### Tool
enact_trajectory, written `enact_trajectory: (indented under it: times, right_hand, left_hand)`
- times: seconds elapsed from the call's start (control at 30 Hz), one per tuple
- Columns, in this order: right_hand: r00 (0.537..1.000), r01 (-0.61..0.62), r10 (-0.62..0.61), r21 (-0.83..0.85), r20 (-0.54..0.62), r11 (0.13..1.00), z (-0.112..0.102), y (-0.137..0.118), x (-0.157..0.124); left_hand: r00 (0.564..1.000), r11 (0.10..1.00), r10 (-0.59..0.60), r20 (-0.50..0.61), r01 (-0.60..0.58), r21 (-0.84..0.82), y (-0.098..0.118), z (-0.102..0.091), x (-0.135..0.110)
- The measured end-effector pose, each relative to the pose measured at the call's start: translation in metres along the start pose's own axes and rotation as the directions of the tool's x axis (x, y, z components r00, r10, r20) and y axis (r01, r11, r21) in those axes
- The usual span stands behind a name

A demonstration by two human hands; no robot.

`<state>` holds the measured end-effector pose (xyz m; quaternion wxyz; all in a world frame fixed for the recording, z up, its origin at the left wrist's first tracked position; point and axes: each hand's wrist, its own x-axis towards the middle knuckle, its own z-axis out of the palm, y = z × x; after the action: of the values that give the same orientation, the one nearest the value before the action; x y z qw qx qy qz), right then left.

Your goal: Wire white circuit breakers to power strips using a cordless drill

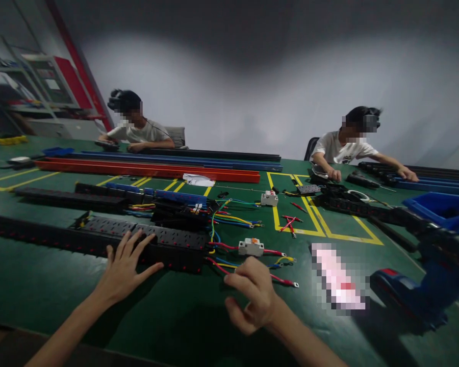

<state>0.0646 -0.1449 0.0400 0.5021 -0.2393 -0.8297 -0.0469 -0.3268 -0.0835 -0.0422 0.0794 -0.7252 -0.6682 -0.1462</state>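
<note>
My left hand (124, 270) lies spread on the near side of a long black socket strip (168, 239), its fingertips touching the housing. Red, blue, yellow and green wires with ring terminals come out of the strip's right end. Spliced into a red wire is a white circuit breaker (251, 247) with an orange switch. Just in front of these wires hovers my right hand (254, 295), fingers bent and thumb apart, with nothing visible between them. A red wire (279, 279) passes behind its knuckles.
Behind lie another black strip (69, 198), a second breaker (269, 198) and long orange channels (149, 169). A blue cordless drill (416, 285) stands at right, near a pixelated flat object (336, 278) and a blue bin (443, 209). Two people (143, 130) sit across the green table.
</note>
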Motion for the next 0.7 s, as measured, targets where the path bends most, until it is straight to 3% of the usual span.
enact_trajectory:
  times: [0.07,0.17,0.27,0.33,0.5,0.53,0.7]
  right_hand:
    - [0.988,-0.03,0.021,0.055,0.152,0.998,0.017,-0.009,-0.011]
    - [0.934,-0.145,0.095,0.122,0.345,0.982,0.032,-0.015,-0.03]
    - [0.875,-0.264,0.156,0.182,0.458,0.947,0.036,-0.016,-0.042]
    - [0.838,-0.324,0.183,0.2,0.514,0.925,0.037,-0.016,-0.044]
    - [0.795,-0.385,0.205,0.214,0.57,0.898,0.036,-0.016,-0.039]
    - [0.79,-0.391,0.206,0.217,0.577,0.894,0.035,-0.016,-0.038]
    - [0.754,-0.42,0.206,0.217,0.623,0.882,0.031,-0.012,-0.037]
  left_hand:
    - [1.0,1.0,-0.022,-0.02,0.022,-0.012,0.005,-0.003,-0.001]
    - [0.992,0.998,-0.055,-0.11,0.051,-0.037,0.016,-0.015,0.007]
    - [0.972,0.994,-0.076,-0.224,0.057,-0.091,0.033,-0.03,0.038]
    - [0.971,0.991,-0.075,-0.227,0.048,-0.122,0.045,-0.04,0.074]
    - [0.996,0.993,-0.088,0.009,0.088,-0.082,0.07,-0.045,0.177]
    - [0.982,0.989,-0.132,0.139,0.14,-0.052,0.073,-0.042,0.194]
    - [0.936,0.971,-0.214,0.278,0.235,-0.045,0.082,-0.021,0.249]
